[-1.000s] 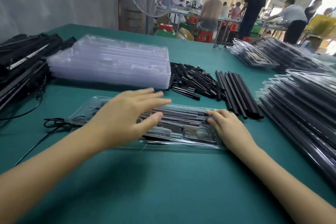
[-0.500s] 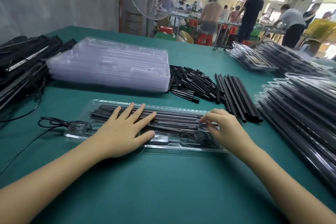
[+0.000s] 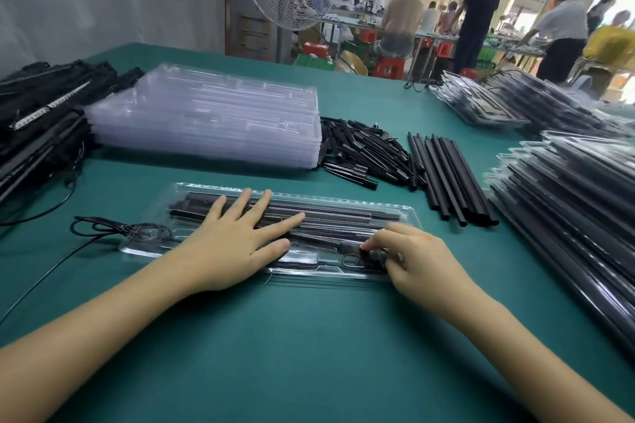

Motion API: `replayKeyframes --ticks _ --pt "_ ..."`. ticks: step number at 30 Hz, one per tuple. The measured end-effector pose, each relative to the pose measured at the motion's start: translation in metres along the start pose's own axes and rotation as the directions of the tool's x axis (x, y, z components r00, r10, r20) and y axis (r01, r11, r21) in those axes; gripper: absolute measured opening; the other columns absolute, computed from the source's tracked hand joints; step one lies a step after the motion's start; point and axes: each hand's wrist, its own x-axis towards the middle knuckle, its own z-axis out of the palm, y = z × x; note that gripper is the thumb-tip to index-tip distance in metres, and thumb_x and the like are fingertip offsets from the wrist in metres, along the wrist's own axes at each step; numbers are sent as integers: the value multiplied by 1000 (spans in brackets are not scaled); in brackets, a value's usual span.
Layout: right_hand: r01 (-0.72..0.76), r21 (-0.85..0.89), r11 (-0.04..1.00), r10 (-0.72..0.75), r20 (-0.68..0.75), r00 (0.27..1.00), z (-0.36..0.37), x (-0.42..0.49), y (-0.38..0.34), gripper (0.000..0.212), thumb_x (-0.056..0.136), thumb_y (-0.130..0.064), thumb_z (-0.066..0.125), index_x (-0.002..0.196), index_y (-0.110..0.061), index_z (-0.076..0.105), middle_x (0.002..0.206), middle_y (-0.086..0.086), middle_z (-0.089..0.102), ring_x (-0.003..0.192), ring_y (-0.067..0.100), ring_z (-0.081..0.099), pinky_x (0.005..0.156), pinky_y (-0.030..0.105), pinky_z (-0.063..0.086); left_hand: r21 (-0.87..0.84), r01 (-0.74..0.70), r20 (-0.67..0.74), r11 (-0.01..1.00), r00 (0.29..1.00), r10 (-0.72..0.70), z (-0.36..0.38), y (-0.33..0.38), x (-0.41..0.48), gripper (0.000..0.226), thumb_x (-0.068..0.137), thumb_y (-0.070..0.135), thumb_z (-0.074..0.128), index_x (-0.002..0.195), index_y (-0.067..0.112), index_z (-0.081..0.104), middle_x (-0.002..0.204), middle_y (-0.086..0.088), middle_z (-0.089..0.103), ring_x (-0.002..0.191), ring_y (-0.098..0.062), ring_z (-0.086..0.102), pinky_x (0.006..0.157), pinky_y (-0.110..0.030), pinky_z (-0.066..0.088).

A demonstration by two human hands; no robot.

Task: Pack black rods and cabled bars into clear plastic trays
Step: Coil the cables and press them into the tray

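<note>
A clear plastic tray [image 3: 343, 199] lies on the green table in front of me, holding long black rods [image 3: 336, 216] and a cabled bar. My left hand [image 3: 233, 244] rests flat with straight, spread fingers on the rods in the tray's left half. My right hand [image 3: 409, 257] has its fingers curled and pinches a small black plug [image 3: 372, 256] at the tray's near right corner. A black cable [image 3: 113, 228] trails in loops out of the tray's left end onto the table.
A stack of empty clear trays [image 3: 213, 117] stands behind. Loose short black pieces [image 3: 364, 151] and long rods [image 3: 446, 172] lie to its right. Filled trays [image 3: 577, 189] pile up at the right, cabled bars [image 3: 37, 113] at the left. People work in the background.
My left hand has settled flat on the rods and slid slightly right. My right hand has moved toward the tray's near right corner and curled its fingers round the black plug.
</note>
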Motion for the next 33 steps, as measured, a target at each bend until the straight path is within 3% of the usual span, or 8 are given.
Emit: replayKeyframes --ticks 6,12,15,18,20,23,27,33 --pt "-75 -45 996 77 40 996 -5 16 2 33 80 -2 43 100 -21 60 90 -11 62 90 14 56 65 23 28 32 17 2 999 1000 -17 1 0 0 42 89 64 0 122 69 -25 158 2 -19 145 -23 -19 117 -46 -9" --pt "56 -413 909 -22 87 996 4 12 -11 29 83 -8 43 108 -18 54 102 -1 55 95 25 52 65 32 37 35 18 -18 999 1000 -18 3 1 2 42 89 65 0 122 69 -25 158 2 -18 145 -23 -18 116 -46 -9" --pt "-82 -9 997 82 85 993 -3 1 1 37 83 2 44 102 -20 68 103 -7 59 96 19 57 73 24 39 46 20 -13 999 1000 -19 4 0 1 41 88 66 0 119 69 -27 157 2 -20 145 -23 -19 116 -46 -9" --pt "-365 528 767 438 -14 899 -17 0 17 30 87 4 49 81 -17 71 95 -1 67 90 18 64 82 25 49 48 22 -19 999 1000 -21 5 0 1 41 86 67 -3 116 70 -30 157 2 -20 144 -23 -20 116 -46 -9" --pt "-513 393 763 583 -75 809 -22 5 32 9 88 -14 58 82 -15 65 91 4 67 78 18 60 72 29 47 49 18 -20 999 1000 -17 6 0 1 43 78 69 -11 116 70 -31 157 2 -21 144 -22 -21 116 -46 -9" --pt "-659 328 677 628 210 749 -21 15 39 27 84 -29 70 77 -6 57 72 13 60 59 22 51 55 28 41 49 3 -24 999 1000 -1 6 0 1 54 63 72 -21 117 71 -29 157 3 -20 145 -22 -20 117 -47 -8" --pt "-732 382 564 630 373 681 -31 24 41 32 79 -23 76 82 1 55 64 14 59 39 16 46 40 22 36 29 1 -52 1000 999 1 10 -2 1 47 67 75 -26 114 75 -29 157 5 -21 144 -20 -22 117 -46 -9" --pt "-748 536 391 401 632 663 -48 5 50 22 75 -2 70 86 -4 52 69 11 64 58 16 57 52 21 47 1 -34 -96 999 995 34 11 -5 -4 53 63 75 -21 115 76 -29 147 12 -30 142 -17 -25 117 -43 -10"
